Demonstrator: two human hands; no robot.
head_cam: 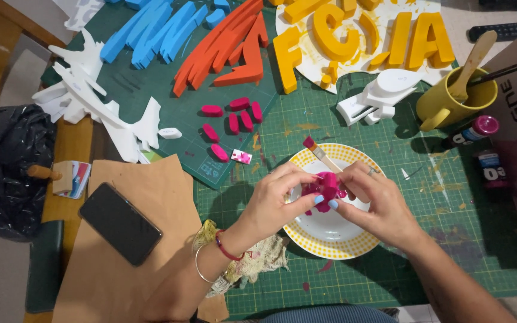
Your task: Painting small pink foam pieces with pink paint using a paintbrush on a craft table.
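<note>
2 hands (330,200) half-hiding magenta piece (325,186)

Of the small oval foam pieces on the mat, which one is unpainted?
The white oval piece, left of the six magenta ovals, beside the white foam offcuts.

Bare forearms, left hand (273,203) with red cord and silver bangle, right hand (378,206) ringed, light-blue nails

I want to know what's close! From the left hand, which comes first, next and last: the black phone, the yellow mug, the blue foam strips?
Judged from the left hand in the head view:
1. Black phone: on the brown paper, just to the hand's left.
2. Blue foam strips: at the top of the mat, up and left.
3. Yellow mug: far on the right, holding a wooden stick.
</note>
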